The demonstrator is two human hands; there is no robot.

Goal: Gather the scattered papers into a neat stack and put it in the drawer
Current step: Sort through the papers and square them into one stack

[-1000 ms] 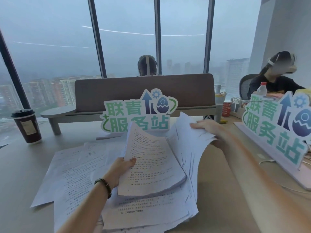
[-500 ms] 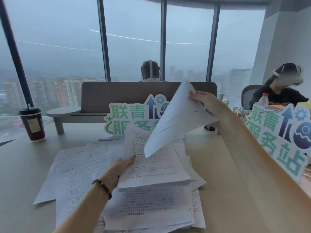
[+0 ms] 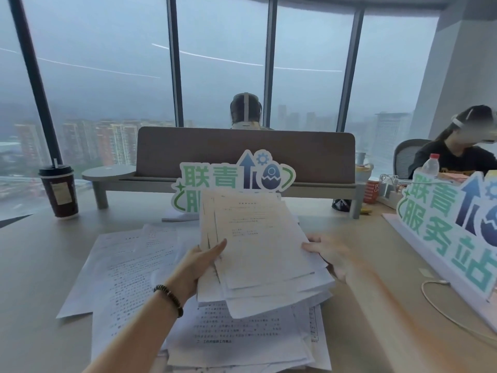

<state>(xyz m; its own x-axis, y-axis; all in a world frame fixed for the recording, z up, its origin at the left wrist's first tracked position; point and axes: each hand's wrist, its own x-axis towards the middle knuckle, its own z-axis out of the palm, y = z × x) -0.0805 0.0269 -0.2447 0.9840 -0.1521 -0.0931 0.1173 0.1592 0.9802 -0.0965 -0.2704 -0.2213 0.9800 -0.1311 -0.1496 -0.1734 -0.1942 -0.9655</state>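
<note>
Held above the desk (image 3: 40,265) at its middle: a thick bundle of papers (image 3: 258,246), edges uneven, tilted up toward the window. Gripped on its left edge by the left hand (image 3: 199,267), thumb on top, fingers hidden underneath. Touched on its right edge by the right hand (image 3: 330,254), fingers fairly straight along the side; whether anything is curled beneath cannot be told. A dark beaded bracelet (image 3: 169,294) on the left wrist.

Beneath and to the left of the bundle: loose printed sheets (image 3: 126,265) spread flat and overlapping, some lying under the left forearm, more piled below the bundle toward the near edge.

Just behind the bundle and partly hidden by it: a green-and-blue cut-out sign (image 3: 231,176), upright. A second, similar sign (image 3: 454,224) along the right side, with a pale cable (image 3: 441,313) curving at its foot. Far left on the desk: a dark paper cup (image 3: 59,192) with lid. Behind the first sign: a brown divider panel (image 3: 242,154) on a grey stand.

Pale beige, smooth desk surface. Beyond the divider, a seated person's head (image 3: 245,109); at right, another seated person (image 3: 457,154) behind a water bottle (image 3: 430,165). Floor-to-ceiling windows (image 3: 107,63) with dark frames, hazy towers outside.
</note>
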